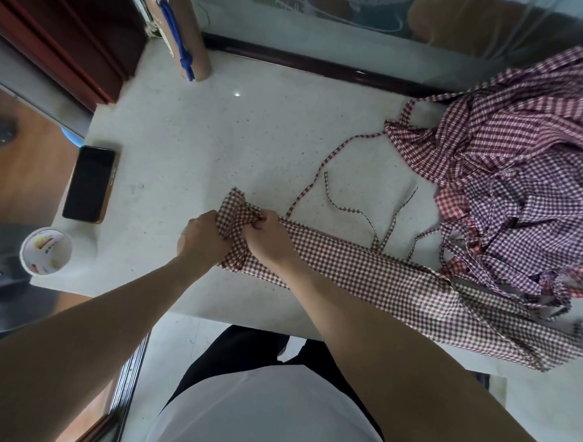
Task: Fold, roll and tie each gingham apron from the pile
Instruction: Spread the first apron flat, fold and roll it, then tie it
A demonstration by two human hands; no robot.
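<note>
Looking down over the counter (193, 141), we saw a brown-and-white gingham apron (398, 287) folded lengthwise into a long, narrow band, its checks small and even, its cloth creased along the edges. It lay on the pale speckled surface near the front edge, and its long axis ran from the middle of the counter out to the right and slightly toward us, where the far end draped past the counter's front edge. The near end pointed left, and there the band was bunched and partly rolled into a crumpled knot of fabric. Our left hand (203, 238) gripped that bunch from the left with curled fingers, and our right hand (270, 241) clenched the same bunch from the right, the two hands almost touching. Thin ties (361, 212) of the same check trailed loose across the counter behind the band, looping toward the pile (521, 185).

That pile of red, maroon and purple gingham aprons sat heaped at the right, touching and overlapping the band's far end. A dark phone (89, 183) lay flat near the left edge, well apart from the hands, with a small round white cup (45, 251) at the front left corner. A brown cardboard tube (191, 36) with a blue cord leaned at the back left
</note>
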